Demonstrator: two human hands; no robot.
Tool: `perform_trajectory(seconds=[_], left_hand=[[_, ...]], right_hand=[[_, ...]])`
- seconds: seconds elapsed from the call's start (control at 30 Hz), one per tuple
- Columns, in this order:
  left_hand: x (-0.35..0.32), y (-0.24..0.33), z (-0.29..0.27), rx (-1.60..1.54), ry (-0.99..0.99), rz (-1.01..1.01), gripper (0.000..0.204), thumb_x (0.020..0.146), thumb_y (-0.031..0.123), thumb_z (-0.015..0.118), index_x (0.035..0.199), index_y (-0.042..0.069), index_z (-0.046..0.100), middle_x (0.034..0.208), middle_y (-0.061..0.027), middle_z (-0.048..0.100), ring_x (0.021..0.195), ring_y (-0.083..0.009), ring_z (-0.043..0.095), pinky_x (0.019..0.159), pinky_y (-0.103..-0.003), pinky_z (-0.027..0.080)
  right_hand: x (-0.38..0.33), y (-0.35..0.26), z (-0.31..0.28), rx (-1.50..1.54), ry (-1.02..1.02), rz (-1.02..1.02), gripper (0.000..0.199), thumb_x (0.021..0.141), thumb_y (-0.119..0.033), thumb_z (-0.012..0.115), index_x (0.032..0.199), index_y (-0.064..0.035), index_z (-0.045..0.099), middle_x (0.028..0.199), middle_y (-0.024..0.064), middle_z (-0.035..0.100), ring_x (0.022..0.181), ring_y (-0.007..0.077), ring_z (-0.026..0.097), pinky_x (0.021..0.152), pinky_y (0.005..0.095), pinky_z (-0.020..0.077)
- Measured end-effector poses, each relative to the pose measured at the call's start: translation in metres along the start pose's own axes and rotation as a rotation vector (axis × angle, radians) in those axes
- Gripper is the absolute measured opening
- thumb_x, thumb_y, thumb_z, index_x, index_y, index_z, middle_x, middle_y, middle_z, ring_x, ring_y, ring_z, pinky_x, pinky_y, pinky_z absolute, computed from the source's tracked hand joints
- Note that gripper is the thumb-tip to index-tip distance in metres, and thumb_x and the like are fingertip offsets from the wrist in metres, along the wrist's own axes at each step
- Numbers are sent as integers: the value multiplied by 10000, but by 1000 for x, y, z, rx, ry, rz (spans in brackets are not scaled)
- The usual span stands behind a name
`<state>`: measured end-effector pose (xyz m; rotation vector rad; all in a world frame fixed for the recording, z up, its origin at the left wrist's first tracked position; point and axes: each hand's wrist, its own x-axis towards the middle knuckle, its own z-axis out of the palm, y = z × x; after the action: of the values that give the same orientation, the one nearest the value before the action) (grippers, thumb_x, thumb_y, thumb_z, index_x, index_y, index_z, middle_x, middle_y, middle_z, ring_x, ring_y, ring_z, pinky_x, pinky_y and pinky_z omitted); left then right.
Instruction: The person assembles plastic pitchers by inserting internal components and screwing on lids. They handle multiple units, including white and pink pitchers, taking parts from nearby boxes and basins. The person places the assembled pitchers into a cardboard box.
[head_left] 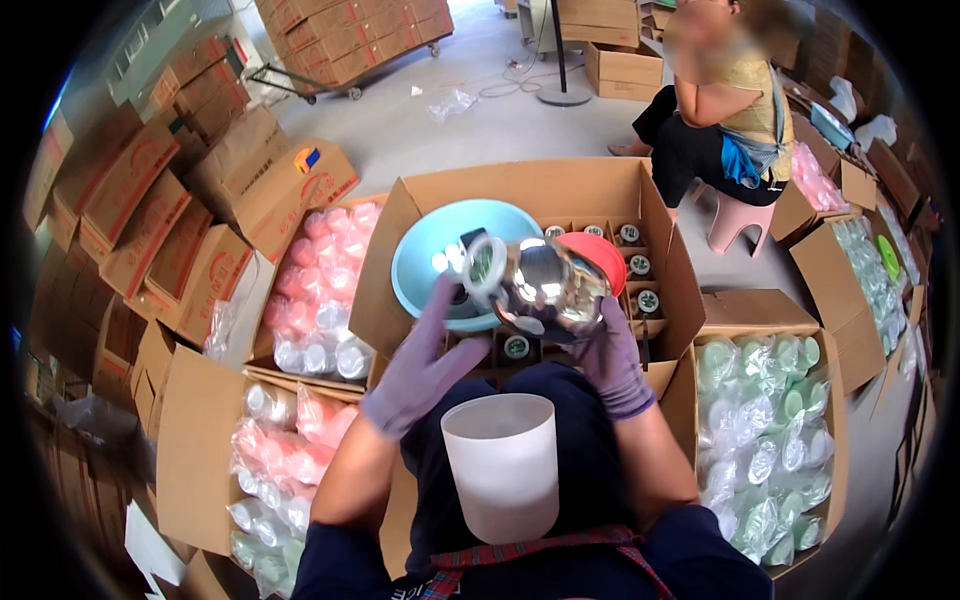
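A shiny silver rounded vessel [548, 285], mirror-like with a pale rimmed mouth pointing left, is tilted over the open carton in front of me. My right hand [612, 360], in a purple-grey glove, grips its right end. My gloved left hand [425, 365] is near the mouth, its thumb and fingers spread apart. A frosted white cylindrical cup [500, 470] rests on my lap, open end up. Behind the vessel, a light blue basin [415, 245] lies on the carton. A red round dish [597, 255] is partly hidden by the vessel.
The carton [510, 180] has divided cells holding several round-topped items. Boxes of bagged pink [325, 260] and pale green cups [770, 440] flank me. Cartons are stacked at left. A person [735, 110] sits on a pink stool [742, 222] at upper right. A black pole stand [563, 95] stands behind.
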<state>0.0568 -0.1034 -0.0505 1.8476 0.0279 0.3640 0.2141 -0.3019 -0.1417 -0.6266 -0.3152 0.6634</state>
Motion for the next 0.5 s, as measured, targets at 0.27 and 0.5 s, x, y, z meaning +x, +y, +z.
perform_trajectory(seconds=[0.27,0.5], left_hand=[[-130,21,38,244,-213,-235,1185,786,310,830,1522,-125,9,1463,-282,428,1402,-329,412,1166,-344,290],[-198,8,44,393,-6,-106,1061,763,332,850,1531,-61,233,1571,-263,298,1482,-384,264,1207,-450,217]], right_hand=[[-15,-90,-31,-587,-227,155,702,827,-220,662,1451,-4,425,1358,106,543,1257,207,522,1073,347,422],[-111,-76,-21,-1209,-548,30,718,846,-289,692,1432,36,433,1390,214,509,1312,335,494,1106,404,381]])
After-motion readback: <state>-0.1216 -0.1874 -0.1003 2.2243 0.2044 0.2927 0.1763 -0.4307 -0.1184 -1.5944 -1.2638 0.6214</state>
